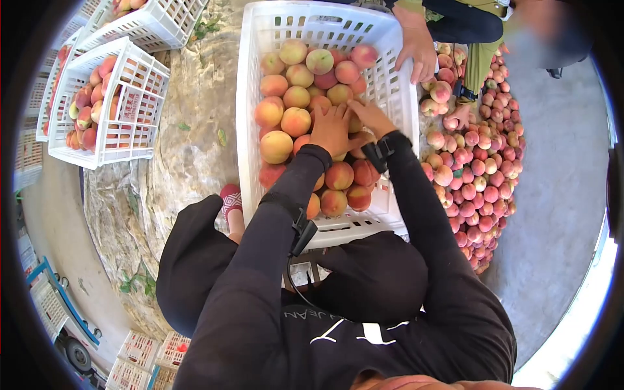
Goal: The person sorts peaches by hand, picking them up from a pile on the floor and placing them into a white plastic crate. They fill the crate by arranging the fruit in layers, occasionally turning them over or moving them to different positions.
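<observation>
A large white plastic crate [249,84] stands before me, partly filled with peaches [296,121]. My left hand [333,130] lies over the peaches near the middle of the crate, its fingers spread and touching the fruit. Close beside it on the right, my right hand [374,120] reaches across the peaches with its fingers stretched out toward the left one. Part of a peach shows between the two hands. The undersides of both hands are hidden, and neither has visibly lifted a fruit.
Another person's hand [416,52] rests on the crate's right rim. A long heap of peaches [478,188] lies on the floor at right, with that person's other hand [461,117] at it. White crates with peaches [97,97] stand at left, on and beside a crumpled ground sheet [195,143].
</observation>
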Demonstrator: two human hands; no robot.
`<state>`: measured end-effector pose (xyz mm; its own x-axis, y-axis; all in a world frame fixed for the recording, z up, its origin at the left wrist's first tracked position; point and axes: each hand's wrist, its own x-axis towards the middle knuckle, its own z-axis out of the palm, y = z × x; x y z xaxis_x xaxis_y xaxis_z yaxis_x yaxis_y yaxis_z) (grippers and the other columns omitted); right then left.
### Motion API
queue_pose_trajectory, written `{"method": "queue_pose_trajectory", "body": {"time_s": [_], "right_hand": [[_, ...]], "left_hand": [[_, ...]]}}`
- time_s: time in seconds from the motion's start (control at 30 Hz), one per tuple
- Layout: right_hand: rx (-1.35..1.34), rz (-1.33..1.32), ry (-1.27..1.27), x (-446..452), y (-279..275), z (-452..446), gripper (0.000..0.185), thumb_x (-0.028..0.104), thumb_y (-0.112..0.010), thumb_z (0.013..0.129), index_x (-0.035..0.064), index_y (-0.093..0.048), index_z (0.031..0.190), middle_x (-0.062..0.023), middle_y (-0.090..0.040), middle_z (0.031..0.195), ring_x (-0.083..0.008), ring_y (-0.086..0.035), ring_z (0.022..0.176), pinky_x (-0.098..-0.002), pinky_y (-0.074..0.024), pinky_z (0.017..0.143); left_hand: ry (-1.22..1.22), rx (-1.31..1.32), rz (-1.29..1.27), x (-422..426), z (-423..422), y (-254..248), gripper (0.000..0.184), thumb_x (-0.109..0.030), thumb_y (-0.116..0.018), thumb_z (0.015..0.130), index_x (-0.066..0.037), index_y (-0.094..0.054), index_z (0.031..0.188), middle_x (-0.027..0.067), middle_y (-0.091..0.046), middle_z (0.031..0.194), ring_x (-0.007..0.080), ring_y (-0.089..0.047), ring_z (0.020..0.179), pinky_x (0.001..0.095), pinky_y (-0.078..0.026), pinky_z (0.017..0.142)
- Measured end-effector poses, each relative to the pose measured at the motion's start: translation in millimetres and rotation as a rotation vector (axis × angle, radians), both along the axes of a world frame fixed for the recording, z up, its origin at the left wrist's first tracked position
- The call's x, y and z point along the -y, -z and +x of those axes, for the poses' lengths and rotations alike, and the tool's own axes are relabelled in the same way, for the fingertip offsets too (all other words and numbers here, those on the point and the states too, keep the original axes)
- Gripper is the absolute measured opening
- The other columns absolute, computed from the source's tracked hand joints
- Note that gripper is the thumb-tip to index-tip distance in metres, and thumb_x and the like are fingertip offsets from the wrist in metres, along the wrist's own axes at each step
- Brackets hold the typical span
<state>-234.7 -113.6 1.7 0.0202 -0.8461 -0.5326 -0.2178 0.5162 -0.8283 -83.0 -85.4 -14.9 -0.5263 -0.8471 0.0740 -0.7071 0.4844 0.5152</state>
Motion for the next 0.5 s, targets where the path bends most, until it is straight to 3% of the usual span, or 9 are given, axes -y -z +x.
{"method": "queue_pose_trajectory", "body": {"time_s": [0.07,0.13,0.2,0.33,0.4,0.5], "right_hand": [[-0.769,-0.285,-0.202,25.6,-33.3,4.9,0.04,0.031,-0.054,0.091,0.0074,-0.055,0.123,-0.0142,-0.057,0.128,-0.0361,-0.054,0.114,-0.0423,-0.0442,0.096],[-1.066,-0.64,-0.255,62.8,-19.0,-10.1,0.033,0.026,-0.055,0.086,0.0112,-0.057,0.116,-0.013,-0.06,0.116,-0.042,-0.055,0.106,-0.0488,-0.0475,0.088],[-1.278,-1.03,-0.526,115.6,27.0,-48.1,0.034,0.025,-0.054,0.089,0.013,-0.056,0.121,-0.0169,-0.061,0.109,-0.0386,-0.057,0.105,-0.0496,-0.0493,0.084],[-1.398,-0.762,-0.509,137.0,26.8,-27.6,0.031,0.027,-0.055,0.089,0.0143,-0.057,0.117,-0.0152,-0.061,0.107,-0.0369,-0.058,0.103,-0.0479,-0.0503,0.082],[-1.588,-0.682,-0.627,149.3,24.3,-22.6,0.028,0.027,-0.055,0.089,0.0157,-0.059,0.115,-0.0134,-0.062,0.107,-0.0362,-0.059,0.1,-0.0465,-0.0506,0.082],[-1.602,-0.705,-0.694,139.1,3.0,-21.5,0.028,0.028,-0.056,0.088,0.0154,-0.06,0.112,-0.0133,-0.062,0.102,-0.0351,-0.061,0.094,-0.0471,-0.0502,0.077]], "left_hand": [[0.011,0.011,-0.005,1.2,3.1,-2.9,0.086,-0.059,-0.065,0.075,-0.008,-0.043,0.14,0.0117,-0.05,0.137,0.0276,-0.051,0.119,0.0609,-0.026,0.103],[0.034,0.024,-0.003,-0.5,5.2,-2.8,0.086,-0.06,-0.066,0.074,-0.008,-0.044,0.14,0.0116,-0.05,0.137,0.0276,-0.052,0.119,0.0615,-0.026,0.103],[0.034,0.049,-0.035,1.1,5.7,-2.5,0.086,-0.059,-0.067,0.073,-0.007,-0.045,0.138,0.0115,-0.051,0.136,0.0279,-0.052,0.119,0.0626,-0.026,0.103],[-0.005,-0.026,-0.132,-1.5,6.9,0.0,0.083,-0.053,-0.071,0.07,-0.008,-0.047,0.135,0.0123,-0.055,0.124,0.0268,-0.054,0.113,0.0544,-0.03,0.099],[0.028,-0.013,-0.018,-0.4,6.7,-1.8,0.084,-0.058,-0.067,0.074,-0.007,-0.045,0.138,0.0128,-0.049,0.137,0.0288,-0.052,0.12,0.0631,-0.024,0.104],[0.024,0.016,-0.021,-0.7,6.4,-4.7,0.084,-0.058,-0.067,0.075,-0.007,-0.045,0.138,0.0136,-0.049,0.137,0.0289,-0.052,0.12,0.0629,-0.024,0.104]]}}
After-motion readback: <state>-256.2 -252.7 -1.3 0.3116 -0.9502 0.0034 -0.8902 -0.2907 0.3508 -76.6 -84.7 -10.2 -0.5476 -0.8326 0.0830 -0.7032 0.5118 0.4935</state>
